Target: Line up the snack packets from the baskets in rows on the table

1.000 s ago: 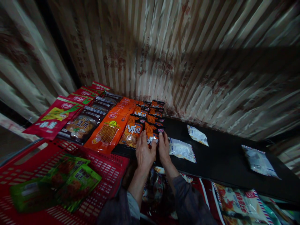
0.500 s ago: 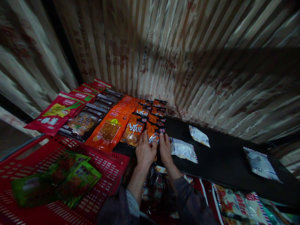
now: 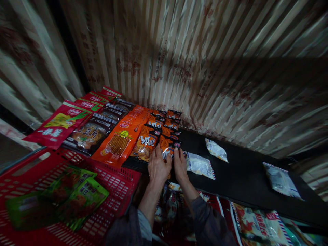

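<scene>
A small black-and-orange snack bag (image 3: pixel 166 145) lies at the front of its column on the black shelf (image 3: pixel 228 177). My left hand (image 3: pixel 158 166) is closed on its left side, thumb and fingers pressing the front. On the bag's right edge, my right hand (image 3: pixel 180 165) holds with bent fingers. Both hands hide the bag's lower part. Just left of it is a matching snack bag (image 3: pixel 146 143), with several more in two columns behind. A white snack bag (image 3: pixel 200 165) lies face down right beside my right hand.
Orange stick-snack packs (image 3: pixel 118 141), black chip bags (image 3: pixel 88 133) and red bags (image 3: pixel 61 124) line the shelf's left. White bags (image 3: pixel 216 149) lie on the right. A red basket (image 3: pixel 116 191) with green packs (image 3: pixel 83 198) stands front left; more bags (image 3: pixel 261 222) sit below the shelf.
Both hands stay on the same snack bag, with hardly any movement. The whole view has shifted slightly.
</scene>
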`<state>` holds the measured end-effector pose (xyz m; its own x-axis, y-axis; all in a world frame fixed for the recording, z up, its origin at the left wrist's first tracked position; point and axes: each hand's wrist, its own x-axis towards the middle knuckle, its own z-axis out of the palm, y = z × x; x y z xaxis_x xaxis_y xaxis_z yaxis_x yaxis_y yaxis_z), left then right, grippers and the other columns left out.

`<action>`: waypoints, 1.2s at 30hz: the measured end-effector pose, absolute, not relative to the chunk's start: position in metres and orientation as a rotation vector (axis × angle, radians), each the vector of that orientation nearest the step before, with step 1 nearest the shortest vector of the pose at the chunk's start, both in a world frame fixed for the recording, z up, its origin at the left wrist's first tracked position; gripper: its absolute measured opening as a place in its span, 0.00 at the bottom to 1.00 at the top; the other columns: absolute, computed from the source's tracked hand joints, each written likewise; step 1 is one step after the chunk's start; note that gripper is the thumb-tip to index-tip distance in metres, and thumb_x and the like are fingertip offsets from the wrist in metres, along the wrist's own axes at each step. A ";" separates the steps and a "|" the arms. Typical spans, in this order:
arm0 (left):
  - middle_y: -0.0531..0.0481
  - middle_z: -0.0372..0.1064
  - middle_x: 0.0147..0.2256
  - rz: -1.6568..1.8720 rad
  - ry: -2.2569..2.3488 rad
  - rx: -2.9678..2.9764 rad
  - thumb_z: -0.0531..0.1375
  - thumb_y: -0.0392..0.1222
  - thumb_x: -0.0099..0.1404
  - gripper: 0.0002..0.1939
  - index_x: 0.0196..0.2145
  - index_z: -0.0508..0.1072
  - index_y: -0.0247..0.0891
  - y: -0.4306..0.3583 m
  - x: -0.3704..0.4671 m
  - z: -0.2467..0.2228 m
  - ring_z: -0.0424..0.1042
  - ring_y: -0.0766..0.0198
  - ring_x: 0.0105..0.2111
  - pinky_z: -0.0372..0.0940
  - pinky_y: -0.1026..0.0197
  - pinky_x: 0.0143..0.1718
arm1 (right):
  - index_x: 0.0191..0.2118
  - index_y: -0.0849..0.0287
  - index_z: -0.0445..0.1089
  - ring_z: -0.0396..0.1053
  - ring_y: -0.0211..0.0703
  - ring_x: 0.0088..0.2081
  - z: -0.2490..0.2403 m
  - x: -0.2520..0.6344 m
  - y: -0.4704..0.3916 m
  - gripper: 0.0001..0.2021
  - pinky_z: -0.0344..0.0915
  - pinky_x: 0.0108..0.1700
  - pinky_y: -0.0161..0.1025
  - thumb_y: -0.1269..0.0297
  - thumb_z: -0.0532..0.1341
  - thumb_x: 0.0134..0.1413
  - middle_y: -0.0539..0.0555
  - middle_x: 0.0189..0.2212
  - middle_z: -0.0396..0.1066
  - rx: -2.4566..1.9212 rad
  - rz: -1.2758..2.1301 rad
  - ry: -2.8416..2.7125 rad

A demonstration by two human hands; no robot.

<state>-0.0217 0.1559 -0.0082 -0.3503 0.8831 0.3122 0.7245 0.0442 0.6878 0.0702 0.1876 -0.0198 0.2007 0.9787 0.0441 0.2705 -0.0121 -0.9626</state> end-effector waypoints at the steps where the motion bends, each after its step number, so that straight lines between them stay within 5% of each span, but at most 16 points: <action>1: 0.31 0.69 0.52 1.203 2.119 1.657 0.54 0.44 0.64 0.28 0.59 0.62 0.26 0.156 -0.021 -0.008 0.71 0.47 0.50 0.66 0.48 0.51 | 0.54 0.56 0.67 0.65 0.52 0.57 -0.019 0.070 0.188 0.27 0.57 0.59 0.50 0.43 0.49 0.58 0.59 0.55 0.69 -1.490 0.884 -1.233; 5: 0.32 0.68 0.53 1.285 2.109 1.658 0.55 0.43 0.64 0.30 0.61 0.59 0.29 0.155 -0.020 -0.008 0.70 0.48 0.52 0.66 0.48 0.52 | 0.59 0.57 0.62 0.59 0.51 0.62 -0.014 0.074 0.195 0.31 0.54 0.62 0.49 0.42 0.53 0.55 0.60 0.61 0.63 -1.471 0.855 -1.143; 13: 0.33 0.63 0.58 1.366 2.064 1.655 0.53 0.43 0.65 0.29 0.62 0.58 0.31 0.157 -0.017 -0.014 0.64 0.47 0.58 0.62 0.47 0.57 | 0.59 0.58 0.61 0.63 0.48 0.60 -0.011 0.085 0.204 0.32 0.60 0.59 0.44 0.42 0.53 0.55 0.59 0.60 0.64 -1.441 0.867 -1.168; 36: 0.36 0.69 0.54 1.167 2.140 1.687 0.55 0.44 0.65 0.29 0.61 0.60 0.31 0.160 -0.019 0.002 0.72 0.50 0.51 0.67 0.51 0.50 | 0.51 0.54 0.71 0.69 0.45 0.53 -0.004 0.091 0.250 0.25 0.63 0.56 0.40 0.45 0.60 0.51 0.51 0.50 0.74 -1.366 1.016 -1.095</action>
